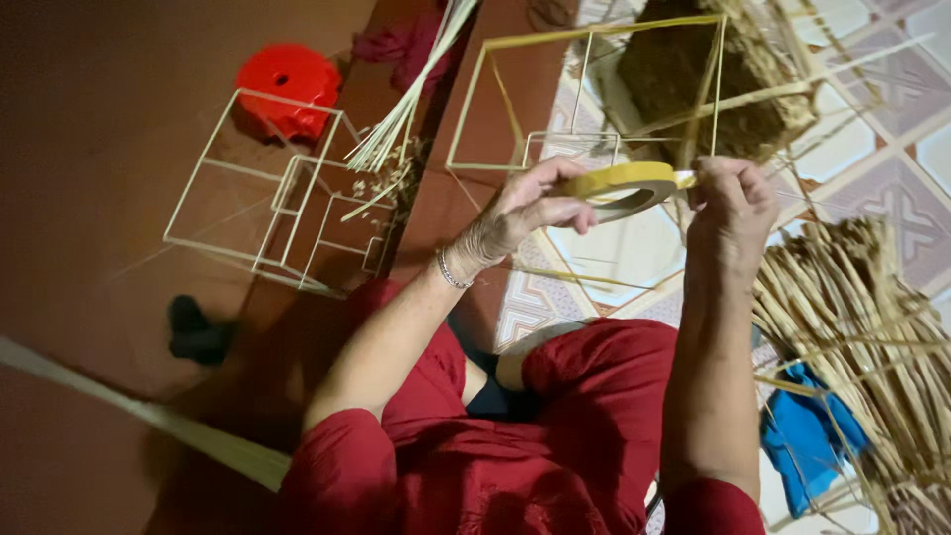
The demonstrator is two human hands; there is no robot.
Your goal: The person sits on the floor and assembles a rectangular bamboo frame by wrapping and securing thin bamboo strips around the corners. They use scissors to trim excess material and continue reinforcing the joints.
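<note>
Both hands are raised over the lap, working one roll of yellow tape (622, 186). Left hand (525, 210) grips the roll's left side, fingers curled over its rim and closed on it. Right hand (731, 203) pinches the tape's loose end at the roll's right edge, thumb and fingers pressed together on it. A bracelet (452, 271) circles the left wrist, and red sleeves cover both upper arms.

Near right, a blue cloth (804, 436) lies beside a heap of dried straw (872, 327) on the patterned tile floor (892, 178). Near left, a pale strip crosses the brown floor, with a small black object (198, 332) just beyond it.

Farther off, stick frames stand: a boxy one (277, 198) at left and a larger open cube (594, 89) behind the tape. A bundle of thin sticks (406, 99) lies between them. At far left sits a red disc (287, 84).
</note>
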